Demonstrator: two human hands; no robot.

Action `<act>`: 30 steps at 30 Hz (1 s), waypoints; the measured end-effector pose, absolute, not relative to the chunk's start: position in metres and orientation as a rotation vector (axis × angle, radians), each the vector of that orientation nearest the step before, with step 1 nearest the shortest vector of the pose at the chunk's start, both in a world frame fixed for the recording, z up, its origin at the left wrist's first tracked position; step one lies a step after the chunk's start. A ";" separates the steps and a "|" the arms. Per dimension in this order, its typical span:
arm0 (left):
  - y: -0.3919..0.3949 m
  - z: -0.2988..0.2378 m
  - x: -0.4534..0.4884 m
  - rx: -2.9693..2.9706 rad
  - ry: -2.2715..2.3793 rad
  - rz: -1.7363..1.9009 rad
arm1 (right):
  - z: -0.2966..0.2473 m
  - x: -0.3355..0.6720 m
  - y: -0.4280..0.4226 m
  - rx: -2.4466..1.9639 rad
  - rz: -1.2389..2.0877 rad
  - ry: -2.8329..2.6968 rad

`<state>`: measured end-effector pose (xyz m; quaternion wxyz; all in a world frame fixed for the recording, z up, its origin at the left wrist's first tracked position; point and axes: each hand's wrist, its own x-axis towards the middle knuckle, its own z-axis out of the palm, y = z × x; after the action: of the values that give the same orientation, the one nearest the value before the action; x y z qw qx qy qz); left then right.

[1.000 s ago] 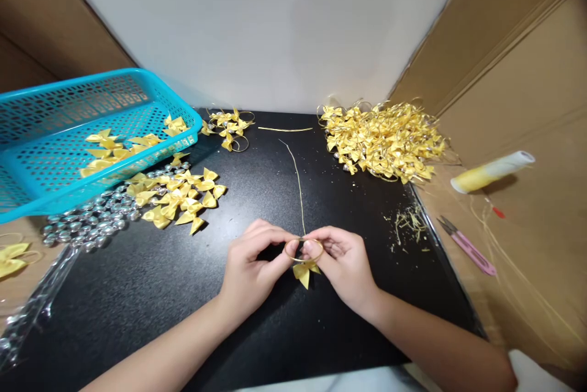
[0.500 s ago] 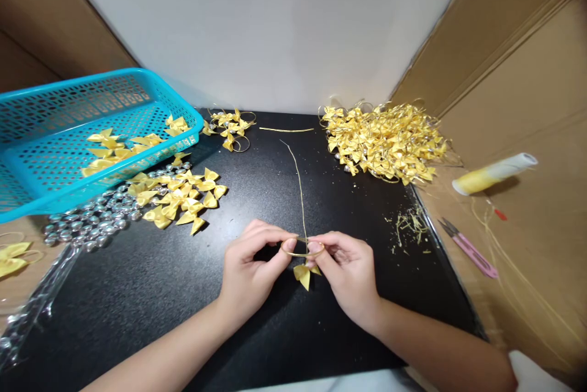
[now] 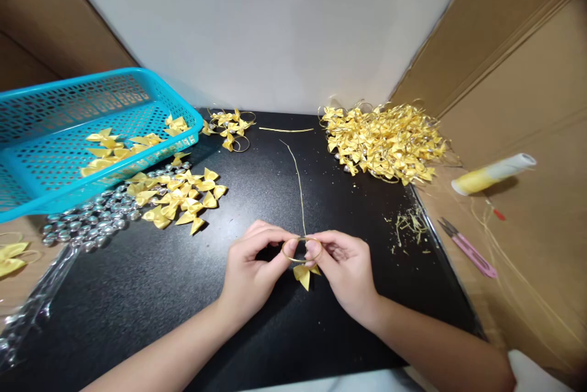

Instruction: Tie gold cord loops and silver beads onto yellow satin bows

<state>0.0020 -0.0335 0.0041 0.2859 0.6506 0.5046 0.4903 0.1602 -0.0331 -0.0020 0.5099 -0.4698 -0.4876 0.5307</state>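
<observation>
Between my hands is a thin gold ring (image 3: 297, 261), its loop facing me. My left hand (image 3: 254, 263) pinches the ring's left side with thumb and forefinger. The right side of it is pinched by my right hand (image 3: 343, 266). A yellow ribbon bow (image 3: 302, 276) shows just below the ring, close to my right fingertips; whether it is joined to the ring I cannot tell. From the ring's far side a thin gold cord (image 3: 299, 187) runs away from me over the black tabletop (image 3: 257, 343).
A blue basket (image 3: 147, 74) with yellow bows stands at left, beside silver beads (image 3: 96, 221) and loose bows (image 3: 183, 193). Finished-looking ringed bows (image 3: 385, 141) are heaped at back right. Pink thread snips (image 3: 470, 251), a thread spool (image 3: 493, 175) and cord scraps (image 3: 411, 224) lie at right.
The ring has tipped so its loop looks rounder, its near edge slightly lower. Both hands keep their pinch, and the right has shifted a little left.
</observation>
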 end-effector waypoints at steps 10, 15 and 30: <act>-0.035 0.003 0.003 1.766 1.354 1.309 | -0.006 0.164 -0.036 -1.190 0.994 -1.396; -0.035 0.001 0.004 1.685 1.370 1.294 | -0.004 0.160 -0.035 -1.170 1.232 -1.170; -0.034 0.001 0.004 1.670 1.338 1.309 | -0.006 0.157 -0.029 -1.223 1.380 -0.931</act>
<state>0.0038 -0.0342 0.0011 0.3112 0.6326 0.5068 0.4960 0.1567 -0.0295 -0.0059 0.5124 -0.5086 -0.3870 0.5737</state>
